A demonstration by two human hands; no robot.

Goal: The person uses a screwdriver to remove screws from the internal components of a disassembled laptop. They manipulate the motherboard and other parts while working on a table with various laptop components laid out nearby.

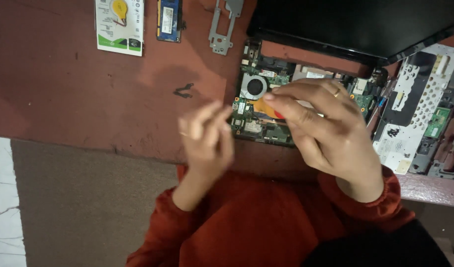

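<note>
A small orange-and-red tool (272,110) sits pinched in the grip of the right hand (326,133), just above the green circuit board (259,106) lying on the reddish tabletop (64,84). The left hand (207,141) is blurred beside it, fingers drawn loosely together, holding nothing visible. A slip could likely scratch the board near its fan (254,86).

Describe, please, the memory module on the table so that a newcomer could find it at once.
Start at the green circuit board with its round fan, then look to the table's far edge, up and left. Between the white hard drive and the grey metal bracket lies the memory module: the only slim blue strip.
</note>
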